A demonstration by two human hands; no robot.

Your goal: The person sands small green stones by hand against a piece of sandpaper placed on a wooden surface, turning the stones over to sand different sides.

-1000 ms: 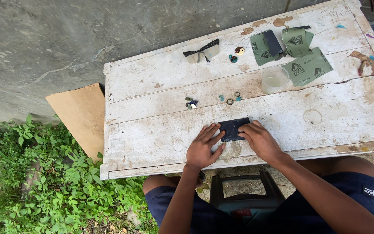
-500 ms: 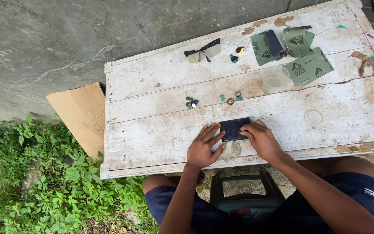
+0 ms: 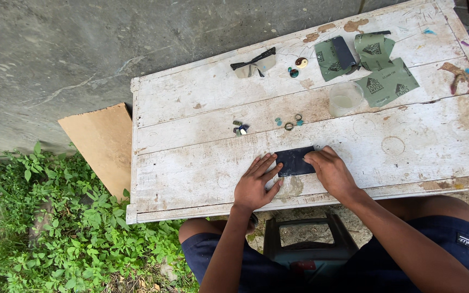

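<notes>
A dark rectangular sandpaper sheet [image 3: 294,161] lies flat near the front edge of a worn white wooden table [image 3: 191,163]. My left hand [image 3: 253,184] rests flat on the boards with its fingers spread, the fingertips touching the sheet's left edge. My right hand [image 3: 329,171] sits on the sheet's right end. Its fingers are bent and bunched, pressing down on the sheet. Whether something small is under those fingertips is hidden.
Behind the sheet lie small rings [image 3: 291,122] and dark bits [image 3: 240,128]. Further back are safety glasses [image 3: 253,62], two round pieces [image 3: 298,66], a clear cup [image 3: 346,97] and green sandpaper sheets [image 3: 386,81]. Cardboard [image 3: 101,144] and plants [image 3: 55,233] are to the left, and a stool [image 3: 305,244] is below.
</notes>
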